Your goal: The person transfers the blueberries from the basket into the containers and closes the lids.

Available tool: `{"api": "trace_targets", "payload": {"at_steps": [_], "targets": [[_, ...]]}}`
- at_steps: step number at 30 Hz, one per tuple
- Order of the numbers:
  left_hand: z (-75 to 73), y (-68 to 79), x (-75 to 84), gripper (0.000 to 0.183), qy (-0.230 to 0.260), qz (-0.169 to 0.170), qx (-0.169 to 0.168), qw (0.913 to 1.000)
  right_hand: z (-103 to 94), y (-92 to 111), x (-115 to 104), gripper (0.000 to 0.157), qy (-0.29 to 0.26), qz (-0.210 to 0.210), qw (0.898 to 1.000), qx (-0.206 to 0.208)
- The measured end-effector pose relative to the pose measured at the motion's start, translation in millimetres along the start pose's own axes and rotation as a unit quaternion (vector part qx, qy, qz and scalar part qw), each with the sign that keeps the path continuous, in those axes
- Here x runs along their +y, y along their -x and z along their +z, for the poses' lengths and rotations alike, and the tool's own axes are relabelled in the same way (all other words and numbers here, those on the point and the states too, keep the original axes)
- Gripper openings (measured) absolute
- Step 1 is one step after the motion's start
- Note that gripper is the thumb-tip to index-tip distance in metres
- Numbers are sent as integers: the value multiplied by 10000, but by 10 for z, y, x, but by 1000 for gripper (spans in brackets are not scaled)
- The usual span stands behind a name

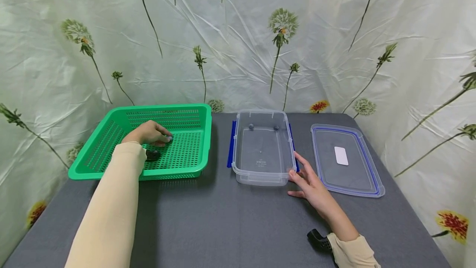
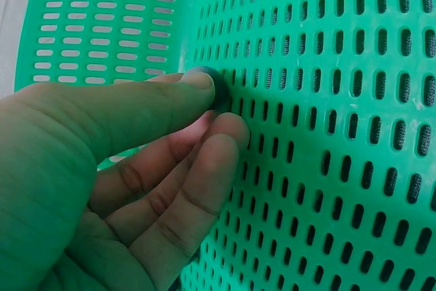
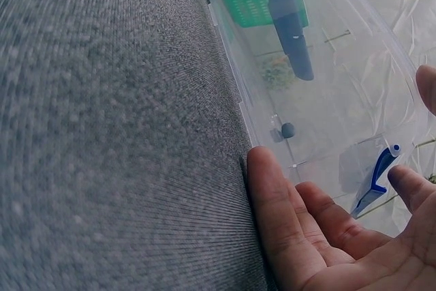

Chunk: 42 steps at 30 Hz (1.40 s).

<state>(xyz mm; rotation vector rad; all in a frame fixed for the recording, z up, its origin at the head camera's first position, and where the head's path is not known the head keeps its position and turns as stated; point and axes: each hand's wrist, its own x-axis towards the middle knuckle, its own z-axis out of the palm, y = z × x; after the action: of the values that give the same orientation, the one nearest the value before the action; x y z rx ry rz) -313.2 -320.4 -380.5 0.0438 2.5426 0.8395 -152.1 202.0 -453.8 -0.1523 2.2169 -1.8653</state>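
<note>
The left hand (image 1: 148, 133) grips a small, dark, round ball (image 2: 219, 90) between thumb and fingers inside the green, rectangular, perforated plastic basket (image 1: 171, 172). The right hand (image 1: 314, 189), fingers extended and spread, touches the near right corner of the transparent, rectangular plastic container (image 1: 260, 175) with blue side latches. Two similar balls (image 1: 251, 127) lie inside, toward its far end. A transparent, blue-edged lid (image 1: 351, 179) lies to the right on the grey desk (image 1: 223, 226).
</note>
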Motion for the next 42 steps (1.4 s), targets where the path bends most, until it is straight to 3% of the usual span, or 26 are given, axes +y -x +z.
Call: {"api": "trace_targets", "payload": {"at_steps": [10, 34, 42], "targets": [[13, 0, -4, 34, 289, -17, -13, 9996, -1, -11, -1, 68, 53, 70, 10000, 10], [-28, -21, 18, 29, -34, 160, -13, 9999, -7, -10, -3, 68, 115, 19, 9999, -30], [-33, -23, 85, 35, 361, 243, 59, 9990, -4, -2, -9, 71, 120, -167, 9998, -46]]}}
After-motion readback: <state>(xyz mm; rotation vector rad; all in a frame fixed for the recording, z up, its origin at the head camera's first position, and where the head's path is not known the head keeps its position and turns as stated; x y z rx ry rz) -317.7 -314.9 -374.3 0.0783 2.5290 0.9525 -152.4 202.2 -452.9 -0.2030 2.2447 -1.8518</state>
